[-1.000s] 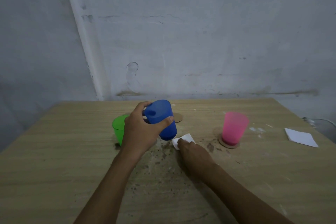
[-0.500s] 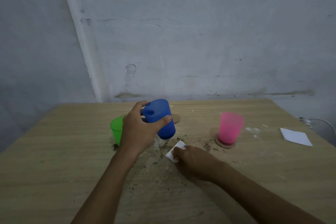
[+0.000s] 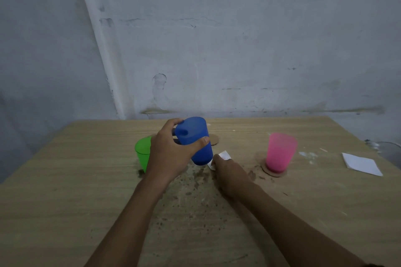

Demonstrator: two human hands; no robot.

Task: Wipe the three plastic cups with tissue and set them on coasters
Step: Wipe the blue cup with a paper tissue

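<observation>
My left hand [image 3: 171, 154] grips the blue cup [image 3: 195, 140], tilted and lifted off the table with its mouth toward me and left. Behind that hand stands the green cup [image 3: 142, 154], upright on the table and partly hidden. My right hand [image 3: 227, 171] presses a small white tissue [image 3: 223, 156] against the table beside the blue cup's base. The pink cup [image 3: 280, 151] stands upright on a round coaster [image 3: 273, 171] at the right. An empty coaster [image 3: 214, 139] shows behind the blue cup.
The wooden table [image 3: 65, 191] carries dark crumbs and smears in the middle, around my right hand. A folded white paper [image 3: 361, 163] lies near the right edge. A grey wall rises directly behind the table's far edge.
My right hand with the tissue slid back a little toward me, then forward again next to the blue cup. The blue cup stays held in my left hand.
</observation>
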